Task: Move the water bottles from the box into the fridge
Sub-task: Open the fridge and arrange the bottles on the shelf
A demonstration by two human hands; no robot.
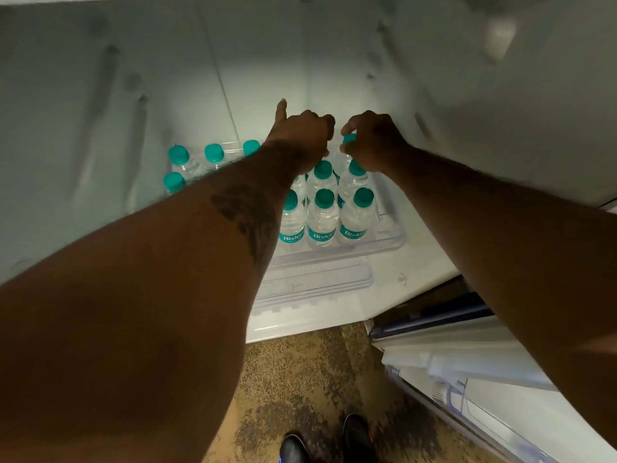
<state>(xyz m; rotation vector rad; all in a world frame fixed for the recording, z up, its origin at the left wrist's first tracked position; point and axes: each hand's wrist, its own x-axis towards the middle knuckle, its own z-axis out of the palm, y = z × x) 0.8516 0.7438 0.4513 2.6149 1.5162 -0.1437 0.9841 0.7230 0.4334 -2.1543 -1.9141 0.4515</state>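
Observation:
Several small clear water bottles (322,218) with teal caps stand in rows on a clear tray (390,233) inside the white fridge (110,95). Both my arms reach deep into the fridge. My right hand (374,142) pinches the teal cap of a bottle (349,139) at the back of the right rows. My left hand (302,135) hovers beside it with fingers curled and one finger stretched toward the back wall; whether it holds a bottle is hidden. More bottles (178,158) stand at the left, partly behind my left forearm. The box is out of view.
A second clear tray (317,282) lies in front of the bottles near the fridge's front edge. The open fridge door (484,372) with its shelves is at the lower right. My shoes (357,439) stand on a speckled floor below.

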